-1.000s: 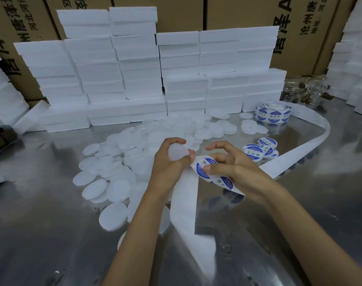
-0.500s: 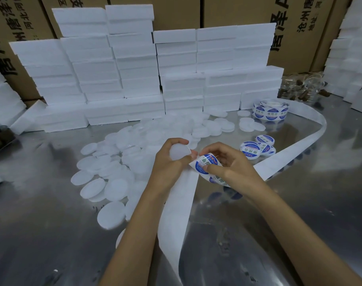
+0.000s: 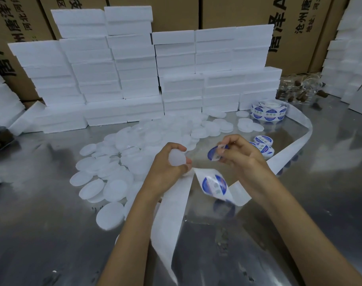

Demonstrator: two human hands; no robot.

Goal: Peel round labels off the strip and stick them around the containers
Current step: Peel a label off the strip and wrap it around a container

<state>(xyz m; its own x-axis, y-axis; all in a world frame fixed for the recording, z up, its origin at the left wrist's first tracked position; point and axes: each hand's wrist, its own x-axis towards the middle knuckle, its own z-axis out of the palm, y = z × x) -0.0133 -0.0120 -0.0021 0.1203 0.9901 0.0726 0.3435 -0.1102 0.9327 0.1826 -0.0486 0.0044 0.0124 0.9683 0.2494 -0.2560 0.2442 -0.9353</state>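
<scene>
My left hand (image 3: 165, 166) grips a small round translucent white container (image 3: 177, 157) and also pins the white backing strip (image 3: 171, 219) under its fingers. My right hand (image 3: 239, 155) pinches a round blue-and-white label (image 3: 216, 152), peeled free and held a little right of the container. One more blue label (image 3: 214, 185) sits on the strip just below my hands. The strip runs right and back to the label roll (image 3: 268, 112). Three labelled containers (image 3: 263, 144) lie behind my right hand.
A spread of several white round lids and containers (image 3: 118, 162) covers the steel table (image 3: 42, 234) to the left. Stacked white foam boxes (image 3: 134, 75) wall off the back, with cardboard cartons (image 3: 227, 11) behind. A clear bag of brown items (image 3: 299, 91) lies at the back right.
My right hand has pulled a label off the strip and lifted it up and right. The strip has dropped below the hands, and the empty backing hangs lower toward me.
</scene>
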